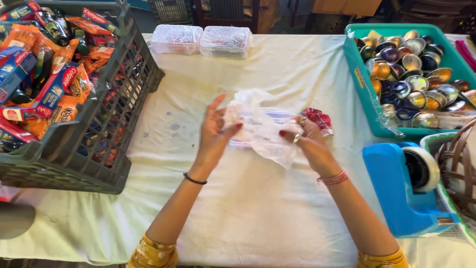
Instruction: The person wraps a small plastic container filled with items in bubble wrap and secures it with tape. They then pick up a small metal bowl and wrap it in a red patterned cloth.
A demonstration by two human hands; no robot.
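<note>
My left hand (214, 130) and my right hand (307, 141) each grip a side of a crumpled clear plastic bag (260, 130) over the middle of the table. A flat clear plastic box (275, 117) lies under and behind the bag. A small red and silver glittery item (318, 119) sits just beyond my right hand. My left fingers are partly spread against the bag's left edge.
A dark grey crate (106, 124) full of snack packets, toothpaste boxes and small bottles stands at left. Two clear lidded boxes (201, 39) sit at the back. A teal tray (359, 74) of shiny round tins is at right, with a blue tape dispenser (401, 188) and wicker basket (458, 164) nearer.
</note>
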